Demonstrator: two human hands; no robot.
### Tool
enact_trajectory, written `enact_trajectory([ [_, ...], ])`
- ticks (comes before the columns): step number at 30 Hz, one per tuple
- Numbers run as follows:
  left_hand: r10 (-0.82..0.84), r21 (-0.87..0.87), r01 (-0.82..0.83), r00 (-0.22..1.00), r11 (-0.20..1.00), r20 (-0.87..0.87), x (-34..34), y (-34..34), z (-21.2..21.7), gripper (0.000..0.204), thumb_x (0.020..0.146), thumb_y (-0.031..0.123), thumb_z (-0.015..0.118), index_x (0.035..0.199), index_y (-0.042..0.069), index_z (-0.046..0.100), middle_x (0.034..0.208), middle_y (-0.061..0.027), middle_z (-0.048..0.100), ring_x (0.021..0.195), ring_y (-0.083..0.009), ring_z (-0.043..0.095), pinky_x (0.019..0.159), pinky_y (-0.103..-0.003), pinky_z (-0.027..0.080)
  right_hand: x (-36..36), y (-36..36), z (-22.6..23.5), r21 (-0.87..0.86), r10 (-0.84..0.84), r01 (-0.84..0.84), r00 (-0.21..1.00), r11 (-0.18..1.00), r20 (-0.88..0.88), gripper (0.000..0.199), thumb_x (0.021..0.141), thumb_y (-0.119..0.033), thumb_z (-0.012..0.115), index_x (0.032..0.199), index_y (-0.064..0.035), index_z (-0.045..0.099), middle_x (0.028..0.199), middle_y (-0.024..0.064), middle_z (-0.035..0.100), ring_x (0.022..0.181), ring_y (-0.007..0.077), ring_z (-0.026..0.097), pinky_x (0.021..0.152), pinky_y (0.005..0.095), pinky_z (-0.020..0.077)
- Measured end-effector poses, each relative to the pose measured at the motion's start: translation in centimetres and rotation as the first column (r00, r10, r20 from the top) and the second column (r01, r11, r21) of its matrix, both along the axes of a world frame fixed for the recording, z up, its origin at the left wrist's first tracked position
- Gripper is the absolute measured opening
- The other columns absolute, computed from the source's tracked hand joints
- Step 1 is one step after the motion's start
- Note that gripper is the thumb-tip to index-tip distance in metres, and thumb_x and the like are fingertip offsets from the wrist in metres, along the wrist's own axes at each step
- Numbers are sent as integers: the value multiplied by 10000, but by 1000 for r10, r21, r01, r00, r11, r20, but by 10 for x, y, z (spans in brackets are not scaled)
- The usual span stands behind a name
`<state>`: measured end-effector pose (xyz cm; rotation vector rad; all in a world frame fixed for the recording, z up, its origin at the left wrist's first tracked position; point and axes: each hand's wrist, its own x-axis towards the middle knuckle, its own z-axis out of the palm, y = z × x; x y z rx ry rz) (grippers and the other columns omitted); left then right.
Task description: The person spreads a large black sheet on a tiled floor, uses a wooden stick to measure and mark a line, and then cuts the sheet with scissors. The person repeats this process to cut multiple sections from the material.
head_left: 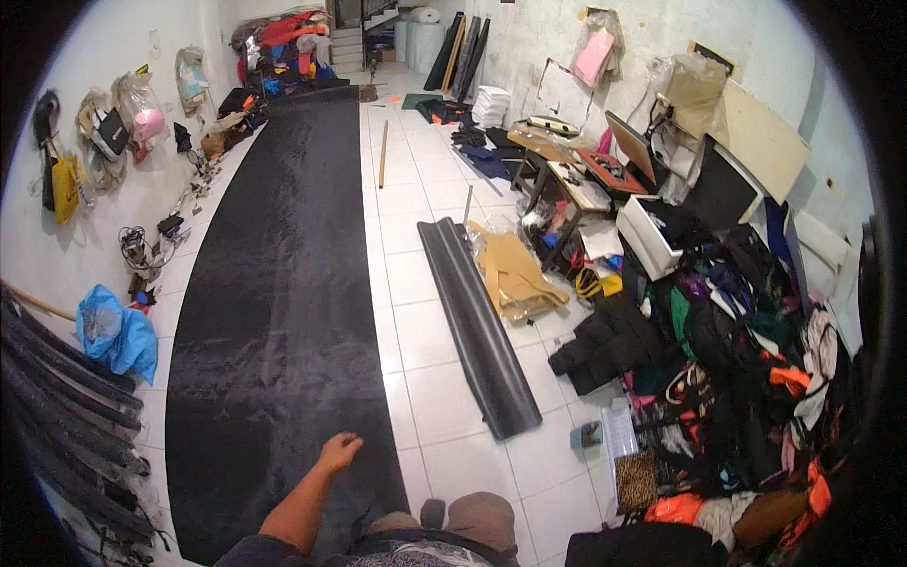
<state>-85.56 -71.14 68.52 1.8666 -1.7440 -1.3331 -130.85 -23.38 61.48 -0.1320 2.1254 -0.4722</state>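
My left hand (340, 453) is over the near part of a long black sheet of material (274, 283), close to its right edge. Its fingers are curled in, and no object shows in them. Whether the hand touches the sheet, I cannot tell. The sheet lies flat on the white tiled floor and stretches from near my legs to the far end of the room. My right hand is out of view. On the tiles to the right of the sheet lies a rolled black sheet (477, 331).
Dark rolls (66, 378) and a blue bag (116, 331) sit along the left. A wooden stick (384, 154) lies beyond the rolled sheet, near tan pieces in plastic (515, 269). Piled fabrics and bags (718, 378) crowd the right, with a small container (586, 436) before them.
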Motion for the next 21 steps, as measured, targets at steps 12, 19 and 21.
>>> enact_trajectory([
  [12, 111, 401, -224, 952, 888, 285, -38, -193, -91, 583, 833, 504, 665, 1190, 44, 680, 1208, -177, 668, 1116, -342, 634, 976, -395, 480, -214, -422, -23, -137, 399, -433, 890, 891, -220, 383, 917, -359, 632, 761, -9, 638, 611, 86, 582, 529, 192, 570, 516, 362, 464],
  [19, -302, 532, -33, 792, 846, 530, 18, -202, -128, 358, 960, 277, 496, 1264, 160, 644, 1291, -160, 619, 1136, -334, 620, 978, -439, 485, -324, -928, 79, -399, 275, -541, 785, 740, -555, 353, 966, -314, 601, 840, 15, 636, 631, 54, 578, 585, 155, 561, 552, 324, 449],
  [21, -291, 537, -36, 808, 843, 512, 5, -268, -136, 355, 966, 256, 484, 1275, 168, 635, 1283, -159, 622, 1135, -335, 620, 979, -438, 485, -314, -1007, 98, -429, 250, -534, 791, 728, -559, 357, 976, -314, 586, 877, 27, 626, 684, 75, 607, 636, 154, 584, 584, 312, 466],
])
